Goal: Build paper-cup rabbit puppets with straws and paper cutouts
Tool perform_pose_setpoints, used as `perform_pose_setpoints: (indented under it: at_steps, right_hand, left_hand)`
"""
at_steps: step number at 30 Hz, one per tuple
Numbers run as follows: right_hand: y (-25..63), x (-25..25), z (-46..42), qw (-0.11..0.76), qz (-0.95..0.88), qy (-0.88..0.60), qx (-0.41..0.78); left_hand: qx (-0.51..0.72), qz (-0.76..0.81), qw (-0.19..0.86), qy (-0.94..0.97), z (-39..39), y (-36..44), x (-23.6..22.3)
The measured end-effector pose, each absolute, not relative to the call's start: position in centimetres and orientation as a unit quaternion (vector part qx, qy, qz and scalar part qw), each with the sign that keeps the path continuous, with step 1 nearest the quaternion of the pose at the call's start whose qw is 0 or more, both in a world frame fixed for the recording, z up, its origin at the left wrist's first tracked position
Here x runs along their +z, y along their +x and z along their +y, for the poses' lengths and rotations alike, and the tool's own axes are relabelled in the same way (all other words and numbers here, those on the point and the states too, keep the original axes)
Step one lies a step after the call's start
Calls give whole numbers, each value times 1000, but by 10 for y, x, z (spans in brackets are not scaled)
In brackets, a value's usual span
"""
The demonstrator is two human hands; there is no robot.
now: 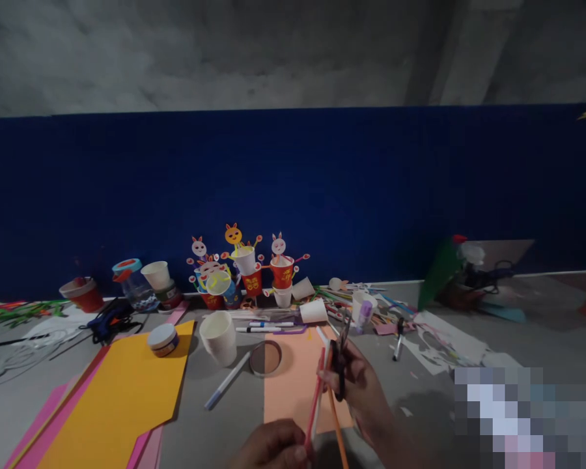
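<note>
Over the counter's point(198, 417) near edge: left hand point(277, 446) pinched closed on the lower end of a red stem point(315, 407), apparently to steady it. Right hand point(364, 384) curled around black-handled scissors point(340, 365), blades upward, probably to leave its fingertips free for the stem's upper part. Orange stem point(336, 423) passes beside; cannot tell if gripped. Peach sheet point(286, 400) lies below. Cup figures point(251, 280) line the counter's back edge, likely clear of the working space.
</note>
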State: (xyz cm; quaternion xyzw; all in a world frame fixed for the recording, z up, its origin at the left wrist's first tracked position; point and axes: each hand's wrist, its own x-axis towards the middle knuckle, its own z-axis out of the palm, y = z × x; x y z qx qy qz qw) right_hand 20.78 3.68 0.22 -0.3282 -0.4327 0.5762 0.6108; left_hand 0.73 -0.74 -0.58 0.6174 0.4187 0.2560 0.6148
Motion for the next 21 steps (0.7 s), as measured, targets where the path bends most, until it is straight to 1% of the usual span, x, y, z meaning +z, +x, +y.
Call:
perform_pose_setpoints:
  at_steps: [3,5,13,19,21]
  right_hand:
    - [206,4,36,605,-437,-327,579]
    - [205,4,36,600,-443,-330,579]
    - [202,3,40,589,-459,-352,564]
    - [197,-6,26,561,-461,-368,581]
    - [196,-6,19,549,-455,-379,590]
  left_hand:
    - [353,418,531,647,-1,13,-1]
    - [389,424,511,639,3,20,4]
    - [412,442,547,579,11,40,4]
    - [511,448,529,509,12,38,-1]
    - [527,441,545,480,10,38,-2]
